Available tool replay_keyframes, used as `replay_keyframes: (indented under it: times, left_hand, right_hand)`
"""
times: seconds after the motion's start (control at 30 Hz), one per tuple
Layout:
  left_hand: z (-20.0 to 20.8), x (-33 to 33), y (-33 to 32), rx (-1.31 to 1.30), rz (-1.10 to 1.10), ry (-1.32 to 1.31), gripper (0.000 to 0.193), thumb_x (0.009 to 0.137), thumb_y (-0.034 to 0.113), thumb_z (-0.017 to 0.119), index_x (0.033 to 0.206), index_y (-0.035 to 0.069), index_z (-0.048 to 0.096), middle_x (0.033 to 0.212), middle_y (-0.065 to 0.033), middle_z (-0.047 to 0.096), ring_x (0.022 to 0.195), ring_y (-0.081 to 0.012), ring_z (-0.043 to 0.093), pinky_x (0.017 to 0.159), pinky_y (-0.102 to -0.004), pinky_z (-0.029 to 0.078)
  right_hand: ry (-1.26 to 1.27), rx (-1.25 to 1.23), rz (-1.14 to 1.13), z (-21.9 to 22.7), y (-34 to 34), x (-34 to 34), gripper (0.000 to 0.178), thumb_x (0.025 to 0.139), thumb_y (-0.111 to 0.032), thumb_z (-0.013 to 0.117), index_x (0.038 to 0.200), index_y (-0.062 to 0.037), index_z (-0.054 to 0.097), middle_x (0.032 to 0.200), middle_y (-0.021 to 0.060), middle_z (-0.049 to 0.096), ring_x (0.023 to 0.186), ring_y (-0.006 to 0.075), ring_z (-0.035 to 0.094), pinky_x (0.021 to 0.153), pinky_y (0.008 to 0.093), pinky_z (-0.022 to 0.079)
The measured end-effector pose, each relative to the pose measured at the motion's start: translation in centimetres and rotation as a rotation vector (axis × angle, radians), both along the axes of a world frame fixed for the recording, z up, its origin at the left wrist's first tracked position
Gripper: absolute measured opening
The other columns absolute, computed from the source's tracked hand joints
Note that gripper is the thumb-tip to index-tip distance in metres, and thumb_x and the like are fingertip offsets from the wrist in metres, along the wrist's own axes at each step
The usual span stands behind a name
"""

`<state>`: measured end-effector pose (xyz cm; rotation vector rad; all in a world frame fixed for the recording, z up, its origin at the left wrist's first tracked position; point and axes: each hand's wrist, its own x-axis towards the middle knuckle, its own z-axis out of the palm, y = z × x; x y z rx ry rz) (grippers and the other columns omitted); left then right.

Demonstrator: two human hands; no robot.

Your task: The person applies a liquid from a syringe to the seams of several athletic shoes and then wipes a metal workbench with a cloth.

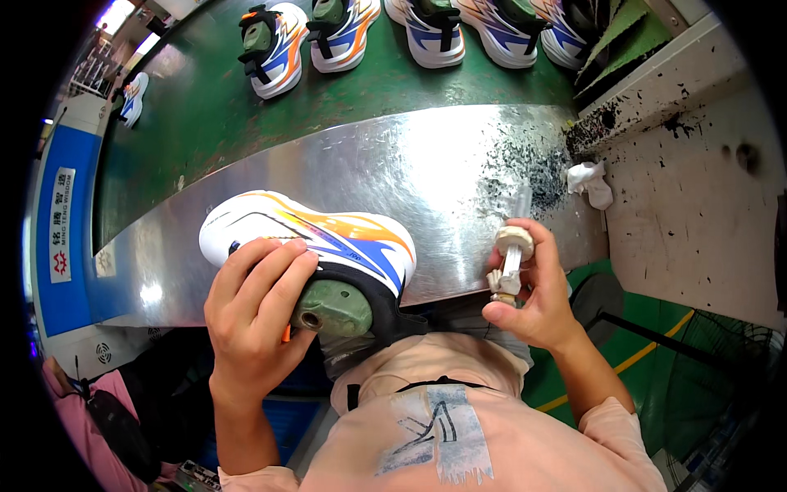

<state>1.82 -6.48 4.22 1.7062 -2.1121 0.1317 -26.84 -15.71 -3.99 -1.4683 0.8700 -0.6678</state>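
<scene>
My left hand [254, 312] is closed around the upper of a white sneaker [316, 230] with orange and blue side panels. The shoe lies on its side over the front of the metal tabletop [344, 172], toe to the left. A green shoe last [334, 310] fills it, its hole facing me. Off to the right, my right hand [541, 307] grips a small off-white tool [511, 261] between thumb and fingers. That tool has a round disc at its upper end and a pale stem; its exact kind I cannot make out. It is apart from the shoe.
Along the far side of the green conveyor belt [205, 131] several similar sneakers [426, 37] stand on lasts. A crumpled white cloth [590, 184] lies by the black-stained right panel [680, 164]. At left is a blue machine side [70, 238]. Another person's pink sleeve [94, 443] shows lower left.
</scene>
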Motion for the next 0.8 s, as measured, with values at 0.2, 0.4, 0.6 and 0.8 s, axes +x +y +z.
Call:
replay_keyframes:
  times: [0.2, 0.4, 0.6, 0.8]
  left_hand:
    - [0.0, 0.2, 0.0, 0.016, -0.006, 0.006, 0.047, 0.054, 0.003, 0.07, 0.101, 0.001, 0.065, 0.103, -0.0109, 0.065, 0.098, -0.0308, 0.061, 0.082, -0.041, 0.051]
    - [0.2, 0.0, 1.6, 0.006, -0.012, 0.001, 0.039, 0.064, 0.016, 0.073, 0.099, 0.001, 0.066, 0.102, -0.0116, 0.066, 0.098, -0.0311, 0.063, 0.084, -0.0426, 0.052]
    - [-0.2, 0.3, 1.6, -0.018, -0.033, 0.055, 0.042, 0.062, 0.023, 0.076, 0.097, 0.0, 0.066, 0.101, -0.012, 0.066, 0.097, -0.0313, 0.063, 0.081, -0.0416, 0.052]
    - [0.2, 0.7, 0.2, -0.014, -0.028, 0.137, 0.048, 0.054, 0.02, 0.078, 0.097, 0.001, 0.066, 0.098, -0.0113, 0.065, 0.094, -0.0291, 0.062, 0.078, -0.0399, 0.051]
  right_hand:
    - [-0.044, 0.047, -0.066, 0.1, -0.8, 0.6, 0.089, 0.067, -0.026, 0.085, 0.136, -0.009, 0.031, 0.099, 0.0023, 0.051, 0.073, 0.0046, 0.043, 0.064, 0.018, 0.039]
    - [-0.064, 0.06, -0.08, 0.4, -0.6, 0.7, 0.089, 0.069, -0.026, 0.084, 0.137, -0.0089, 0.03, 0.104, 0.0046, 0.05, 0.084, 0.0082, 0.049, 0.072, 0.0208, 0.044]
    - [-0.029, 0.108, -0.015, 0.6, -0.2, 0.9, 0.092, 0.067, -0.023, 0.086, 0.137, -0.0081, 0.028, 0.106, 0.0052, 0.049, 0.093, 0.0098, 0.05, 0.077, 0.0232, 0.046]
    - [0.041, -0.012, -0.067, 0.6, -0.7, 1.1, 0.091, 0.069, -0.026, 0.085, 0.138, -0.0077, 0.028, 0.103, 0.0053, 0.05, 0.087, 0.0095, 0.053, 0.072, 0.0219, 0.048]
